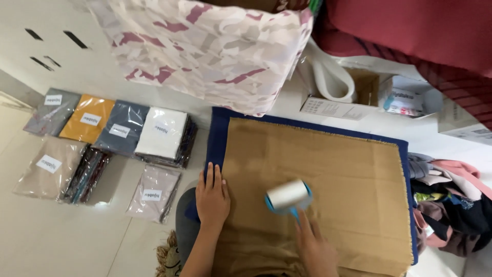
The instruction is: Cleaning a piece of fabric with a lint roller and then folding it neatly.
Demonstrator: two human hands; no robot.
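A tan cloth (333, 169) lies spread flat on a dark blue cloth (219, 134) on the floor. My left hand (212, 197) rests flat, fingers together, on the left edge of the tan cloth, pressing it down. My right hand (315, 249) grips the blue handle of a lint roller (288, 196), with the index finger stretched along the handle. The roller's white drum lies on the tan cloth near its middle front.
Several flat plastic packs of folded fabric (118, 131) lie in rows on the pale floor at left. A pink camouflage-patterned bag (215, 51) hangs above. An open cardboard box (353, 90) stands behind the cloth. A heap of mixed clothes (451, 205) sits at right.
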